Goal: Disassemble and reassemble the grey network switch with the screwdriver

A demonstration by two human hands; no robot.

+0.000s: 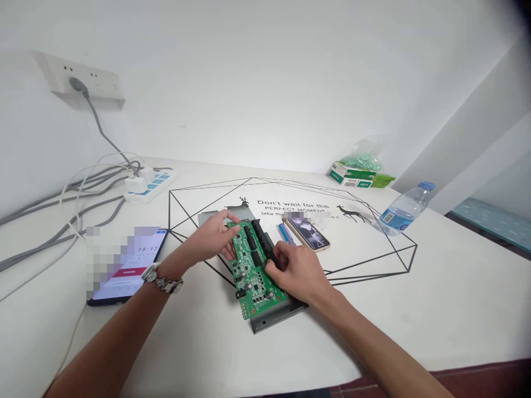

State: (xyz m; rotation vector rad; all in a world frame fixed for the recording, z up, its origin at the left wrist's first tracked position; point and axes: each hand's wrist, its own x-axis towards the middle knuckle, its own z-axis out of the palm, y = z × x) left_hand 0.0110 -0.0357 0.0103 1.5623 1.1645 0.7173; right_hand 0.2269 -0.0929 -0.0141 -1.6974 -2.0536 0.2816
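A green circuit board (253, 271) with black connectors along one side lies tilted over a grey metal chassis tray (274, 316). My left hand (211, 237) grips the board's far left edge, and a metal wristwatch (162, 279) sits on that wrist. My right hand (296, 271) is closed over the black connectors on the board's right side. Part of the board is hidden under both hands. The tray's far end is hidden beneath the board.
A phone (124, 265) lies to the left and another (307, 233) beyond the board, next to a small blue item (286, 234). A water bottle (401, 209), a green-and-white box (352, 174), a power strip (150, 185) and grey cables share the white table.
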